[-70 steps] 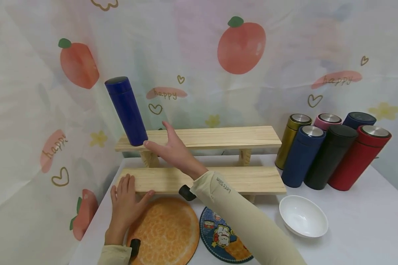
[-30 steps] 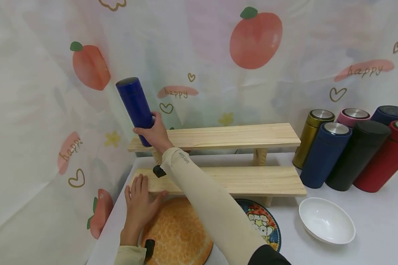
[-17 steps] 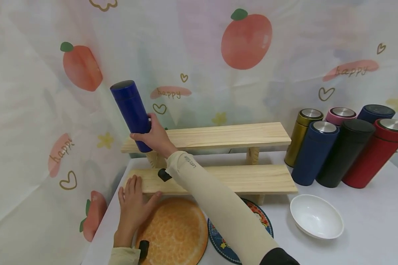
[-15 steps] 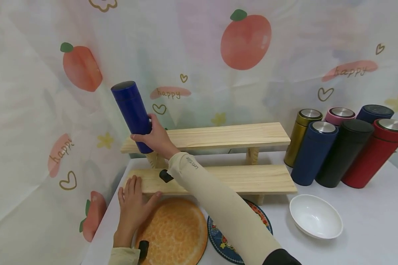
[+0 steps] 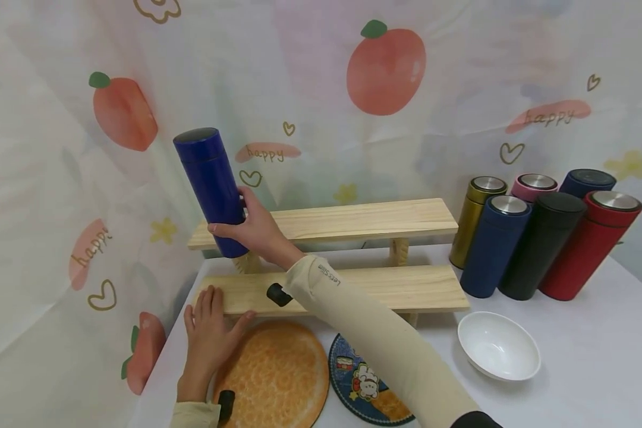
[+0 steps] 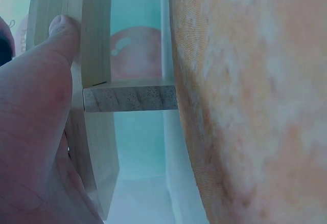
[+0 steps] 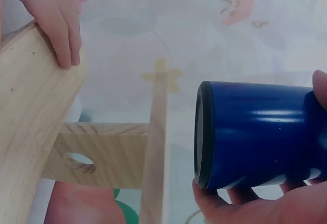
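Note:
My right hand [image 5: 263, 229] grips a blue thermos bottle [image 5: 205, 178] around its lower half, thumb in front. The bottle tilts left in the head view, and its base overlaps the front edge of the upper shelf [image 5: 358, 220]. In the right wrist view, a gap separates the dark base of the thermos bottle [image 7: 204, 132] from the shelf board [image 7: 157, 162]. My left hand [image 5: 208, 333] rests on the left end of the lower shelf [image 5: 396, 282], fingers spread on top and thumb at the front edge. The left wrist view has its thumb [image 6: 64, 35] on the wood.
On the right stand several more bottles, including gold [image 5: 473, 226], blue [image 5: 494, 249], black [image 5: 543, 249] and red [image 5: 591, 249]. A white bowl [image 5: 499, 346] sits before them. Two round mats, one bread-patterned [image 5: 278, 374] and one blue [image 5: 348, 380], lie in front of the shelf.
My right hand has closed round the blue thermos bottle and brought it off the upper shelf, forward and slightly down. The left hand keeps its place on the lower shelf.

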Demonstrator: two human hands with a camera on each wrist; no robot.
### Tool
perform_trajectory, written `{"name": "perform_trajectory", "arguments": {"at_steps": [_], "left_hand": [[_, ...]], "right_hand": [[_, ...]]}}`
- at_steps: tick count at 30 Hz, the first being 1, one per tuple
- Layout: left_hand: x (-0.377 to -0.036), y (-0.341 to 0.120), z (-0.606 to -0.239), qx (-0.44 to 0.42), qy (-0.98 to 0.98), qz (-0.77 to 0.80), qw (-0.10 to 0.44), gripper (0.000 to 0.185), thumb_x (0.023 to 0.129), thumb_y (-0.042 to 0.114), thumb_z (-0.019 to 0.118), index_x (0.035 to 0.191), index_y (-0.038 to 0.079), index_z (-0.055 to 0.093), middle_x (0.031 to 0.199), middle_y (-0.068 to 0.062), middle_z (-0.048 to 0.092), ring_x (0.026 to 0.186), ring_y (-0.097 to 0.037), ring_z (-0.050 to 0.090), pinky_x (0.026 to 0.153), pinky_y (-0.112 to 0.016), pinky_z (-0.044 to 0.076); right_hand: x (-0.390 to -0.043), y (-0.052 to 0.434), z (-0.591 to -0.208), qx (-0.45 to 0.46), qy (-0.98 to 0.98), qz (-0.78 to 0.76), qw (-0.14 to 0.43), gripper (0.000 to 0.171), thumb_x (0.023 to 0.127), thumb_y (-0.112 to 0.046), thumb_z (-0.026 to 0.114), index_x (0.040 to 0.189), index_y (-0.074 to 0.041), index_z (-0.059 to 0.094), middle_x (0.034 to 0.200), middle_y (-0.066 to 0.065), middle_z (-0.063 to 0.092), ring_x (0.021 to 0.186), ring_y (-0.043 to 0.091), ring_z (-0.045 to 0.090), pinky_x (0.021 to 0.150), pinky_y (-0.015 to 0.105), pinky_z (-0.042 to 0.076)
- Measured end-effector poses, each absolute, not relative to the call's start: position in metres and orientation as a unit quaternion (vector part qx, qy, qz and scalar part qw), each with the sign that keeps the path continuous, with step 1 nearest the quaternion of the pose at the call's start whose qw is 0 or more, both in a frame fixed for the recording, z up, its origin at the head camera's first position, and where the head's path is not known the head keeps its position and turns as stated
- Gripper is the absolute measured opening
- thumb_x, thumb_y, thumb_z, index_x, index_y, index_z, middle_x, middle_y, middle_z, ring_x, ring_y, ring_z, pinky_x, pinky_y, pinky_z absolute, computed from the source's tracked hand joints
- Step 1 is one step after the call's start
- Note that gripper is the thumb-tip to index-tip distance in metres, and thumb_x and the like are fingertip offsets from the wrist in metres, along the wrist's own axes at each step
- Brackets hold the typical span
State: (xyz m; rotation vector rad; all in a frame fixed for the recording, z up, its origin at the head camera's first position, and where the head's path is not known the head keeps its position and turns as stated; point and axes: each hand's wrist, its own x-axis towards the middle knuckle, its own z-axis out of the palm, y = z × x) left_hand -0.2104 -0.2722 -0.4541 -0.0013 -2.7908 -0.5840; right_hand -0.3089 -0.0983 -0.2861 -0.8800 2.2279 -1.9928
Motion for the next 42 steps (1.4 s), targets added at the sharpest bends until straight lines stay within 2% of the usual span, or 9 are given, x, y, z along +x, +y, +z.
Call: {"name": "perform_trajectory", "arguments": {"at_steps": [9, 15, 21, 29, 42], "left_hand": [[-0.209, -0.272, -0.454, -0.006, -0.966, -0.211, 0.149, 0.104, 0.101, 0.062, 0.064, 0.164, -0.011, 0.024, 0.17, -0.033, 0.02, 0.158, -0.049, 0.012, 0.122, -0.068, -0.004], [-0.21, -0.273, -0.458, -0.007, -0.965, -0.209, 0.158, 0.103, 0.101, 0.06, 0.066, 0.163, -0.012, 0.025, 0.168, -0.034, 0.023, 0.157, -0.05, 0.014, 0.122, -0.069, -0.001], [-0.21, -0.273, -0.458, -0.013, -0.965, -0.205, 0.162, 0.104, 0.101, 0.062, 0.065, 0.162, -0.012, 0.025, 0.168, -0.035, 0.023, 0.157, -0.051, 0.013, 0.121, -0.07, -0.001], [-0.211, -0.273, -0.456, -0.008, -0.968, -0.2, 0.149, 0.106, 0.102, 0.065, 0.062, 0.162, -0.014, 0.023, 0.168, -0.036, 0.02, 0.158, -0.051, 0.011, 0.121, -0.07, -0.003], [-0.209, -0.272, -0.457, -0.018, -0.964, -0.202, 0.174, 0.101, 0.1, 0.058, 0.067, 0.16, -0.014, 0.028, 0.165, -0.037, 0.025, 0.155, -0.054, 0.016, 0.12, -0.072, 0.0]], "right_hand": [[-0.287, -0.074, -0.281, -0.289, 0.701, -0.652, 0.021, 0.087, 0.093, -0.029, 0.085, 0.165, -0.023, 0.037, 0.154, 0.003, 0.053, 0.135, 0.024, 0.057, 0.11, 0.052, 0.049], [-0.273, -0.058, -0.285, -0.295, 0.675, -0.676, 0.033, 0.083, 0.093, -0.02, 0.084, 0.162, -0.019, 0.039, 0.151, 0.007, 0.053, 0.133, 0.027, 0.058, 0.107, 0.054, 0.051], [-0.261, -0.039, -0.293, -0.288, 0.663, -0.689, 0.045, 0.082, 0.092, -0.018, 0.083, 0.162, -0.018, 0.04, 0.15, 0.01, 0.054, 0.131, 0.035, 0.06, 0.103, 0.058, 0.053], [-0.248, -0.019, -0.302, -0.29, 0.659, -0.692, 0.046, 0.08, 0.093, -0.015, 0.082, 0.162, -0.018, 0.04, 0.154, 0.013, 0.052, 0.132, 0.04, 0.059, 0.104, 0.061, 0.051], [-0.232, 0.024, -0.313, -0.27, 0.669, -0.691, 0.041, 0.082, 0.093, -0.014, 0.082, 0.162, -0.02, 0.038, 0.159, 0.013, 0.049, 0.138, 0.043, 0.056, 0.107, 0.064, 0.048]]}}
